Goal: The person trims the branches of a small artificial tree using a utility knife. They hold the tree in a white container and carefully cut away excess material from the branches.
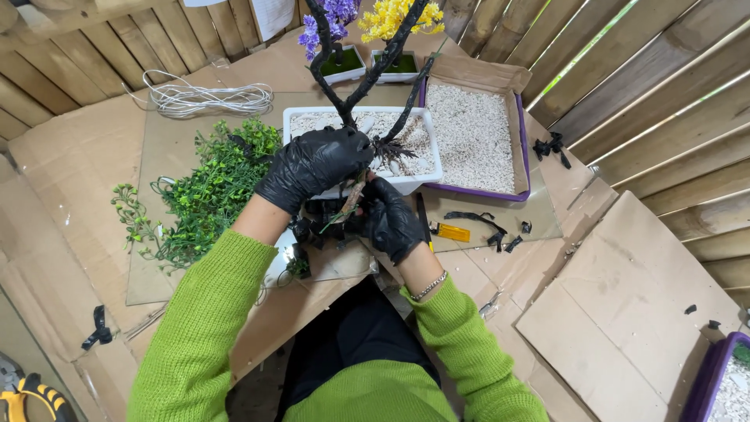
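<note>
Head view, trunk: the black artificial tree trunk (337, 78) is rising from the white rectangular planter (406, 181) at upper centre of the frame, forking into branches that are carrying purple blossoms (326, 17) and yellow blossoms (394, 17) at the top edge.
Left hand: the left hand (312, 166), in a black glove, is closing around the trunk's base at the planter's near-left corner; the trunk is emerging from the top of this fist.
Right hand: the right hand (388, 219), also gloved, is curling shut just below the planter's front wall, apparently pinching a thin brownish stem (350, 199) that is running up toward the trunk base; what else it is gripping I cannot tell.
Risk, tipping: the tree is looking top-heavy, so any loosening of the left fist could be letting it lean over.
Risk, spilling: white gravel (406, 137) is filling the planter; a jolt could be scattering it onto the cardboard (78, 156).
Surroundings: a cardboard tray of gravel (473, 133) is lying right of the planter, green plastic foliage (207, 187) is sprawling at left, a coil of wire (203, 98) is sitting upper left, and a yellow cutter (451, 232) is lying right of the right hand.
</note>
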